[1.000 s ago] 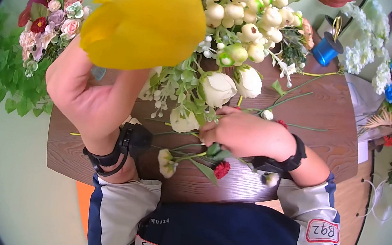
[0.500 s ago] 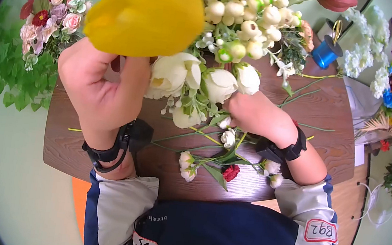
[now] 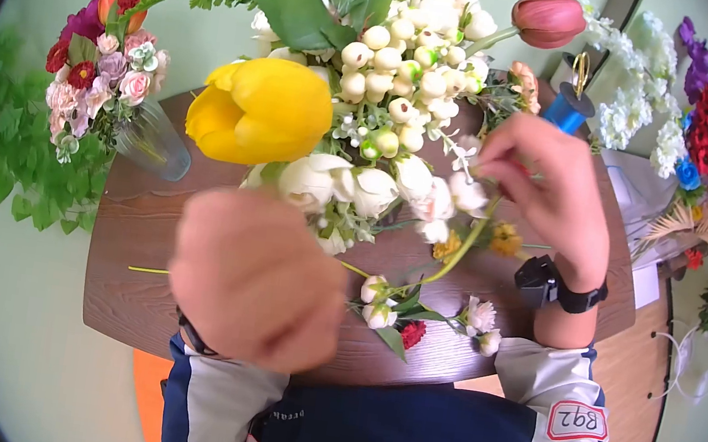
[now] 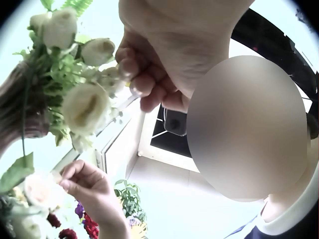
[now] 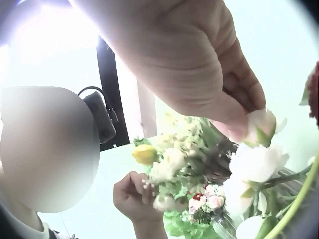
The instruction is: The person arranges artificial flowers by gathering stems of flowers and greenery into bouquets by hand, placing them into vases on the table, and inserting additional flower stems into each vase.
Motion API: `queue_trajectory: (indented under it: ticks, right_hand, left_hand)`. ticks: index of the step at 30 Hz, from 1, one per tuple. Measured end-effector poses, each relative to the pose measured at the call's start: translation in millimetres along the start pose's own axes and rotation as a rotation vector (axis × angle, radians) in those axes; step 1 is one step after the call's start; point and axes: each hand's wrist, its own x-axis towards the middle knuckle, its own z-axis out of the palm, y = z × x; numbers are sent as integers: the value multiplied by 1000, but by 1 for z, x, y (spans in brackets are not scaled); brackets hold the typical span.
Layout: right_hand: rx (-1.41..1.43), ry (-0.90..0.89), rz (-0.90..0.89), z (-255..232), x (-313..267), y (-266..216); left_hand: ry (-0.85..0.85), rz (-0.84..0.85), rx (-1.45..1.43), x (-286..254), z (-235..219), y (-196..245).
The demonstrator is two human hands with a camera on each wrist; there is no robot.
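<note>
My right hand (image 3: 550,189) pinches a spray of pale white-pink flowers (image 3: 437,203) by one bloom (image 5: 262,127), right of the large arrangement. A green stem (image 3: 456,257) hangs below the spray. My left hand (image 3: 257,275), blurred, is in front of the arrangement below a large yellow tulip (image 3: 263,111). Its fingers are loosely curled with nothing between them, and the left wrist view shows these fingers (image 4: 144,85) beside white roses (image 4: 85,107). The arrangement also holds white berries (image 3: 391,74), white roses (image 3: 314,182) and a dusky red tulip (image 3: 548,20).
Loose cut flowers, among them white buds (image 3: 379,302) and a red bloom (image 3: 413,333), lie on the wooden table (image 3: 128,303). A glass vase (image 3: 159,142) with a mixed bouquet (image 3: 103,85) lies tilted at left. At back right is a blue ribbon spool (image 3: 569,112).
My left hand has come down and back from behind the yellow tulip. My right hand has lifted from among the loose stems to the right, bringing the pale flower spray up with it.
</note>
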Motion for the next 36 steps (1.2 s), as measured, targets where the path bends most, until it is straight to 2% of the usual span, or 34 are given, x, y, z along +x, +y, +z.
queue_trajectory:
  ticks: [2, 3, 5, 6, 7, 8, 10, 12, 13, 14, 16, 17, 19, 20, 23, 24, 25, 27, 29, 31, 32, 34, 35, 36]
  right_hand:
    - [-23, 150, -14, -10, -3, -4]
    - [-59, 217, -42, -14, -4, -3]
    - [0, 385, -59, -18, -6, 3]
    - [14, 463, -87, -18, -6, 6]
    - [25, 540, -118, -18, -6, 11]
    - [19, 539, -117, -17, -6, 13]
    - [209, 691, -181, -15, -5, 16]
    - [220, 743, -158, -17, -7, 15]
    - [240, 791, -133, -16, -8, 14]
    - [239, 790, -135, -18, -9, 14]
    - [298, 635, -201, -22, -9, 12]
    - [295, 631, -205, -21, -9, 11]
    - [408, 491, -340, -15, -7, 7]
    - [451, 496, -344, -10, -7, 3]
    - [269, 506, -410, 4, -2, 5]
    - [190, 493, -392, 7, -2, 5]
    - [111, 479, -374, 10, -2, 5]
    - [125, 473, -383, 13, 1, 11]
    - [276, 662, -291, 11, 3, 14]
    - [321, 820, -150, 6, 2, 18]
    - [323, 851, -124, 3, 2, 22]
    - [323, 882, -99, -5, 2, 30]
    - [264, 825, -72, -9, 2, 34]
    - [205, 768, -45, -13, 1, 37]
  left_hand:
    - [-304, -14, -105, -1, 2, 12]
    - [-306, -11, -109, -1, 5, 16]
    - [-655, -235, -171, 0, 13, 23]
    - [-656, -234, -176, 0, 20, 26]
    - [-639, -379, -188, -1, 29, 28]
    - [-619, -521, -199, -4, 37, 28]
    - [-482, -622, -290, -8, 45, 25]
    - [-413, -770, -367, -10, 49, 24]
    - [-414, -769, -368, -11, 51, 22]
    - [-426, -676, -306, -12, 53, 20]
    - [-498, -547, -198, -14, 59, 14]
    - [-492, -547, -199, -17, 64, 12]
    - [-536, -570, -250, -21, 72, 9]
    - [-561, -620, -306, -19, 75, 8]
    - [-556, -585, -378, -27, 91, 3]
    - [-565, -499, -366, -35, 99, 0]
    - [-566, -499, -367, -45, 109, -4]
    - [-635, -338, -216, -55, 121, -8]
    - [-656, -350, -259, -60, 123, -12]
    - [-842, -373, -274, -64, 122, -17]
    - [-841, -373, -275, -62, 122, -17]
    - [-637, -386, -153, -56, 119, -15]
    - [-636, -385, -155, -49, 115, -11]
    - [-501, -296, -154, -41, 107, -4]
